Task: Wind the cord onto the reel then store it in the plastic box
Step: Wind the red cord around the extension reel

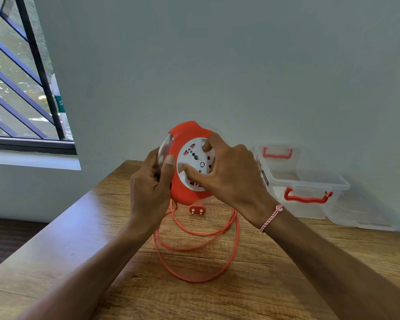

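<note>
An orange cord reel (183,135) with a white socket face is held upright above the wooden table (79,227). My left hand (149,192) grips its left edge, thumb on the orange rim. My right hand (226,174) is pressed on the white socket disc with fingers curled onto it. The orange cord (194,248) hangs from the reel's bottom and lies in loose loops on the table. Its two-pin plug (196,210) rests just below the reel. The clear plastic box (310,188) with orange handles stands open at the right by the wall.
The box's clear lid (277,155) leans against the wall behind the box. Another clear lid or tray (360,215) lies to the right of it. A barred window (21,88) is at the left, and the table's left edge drops to the floor.
</note>
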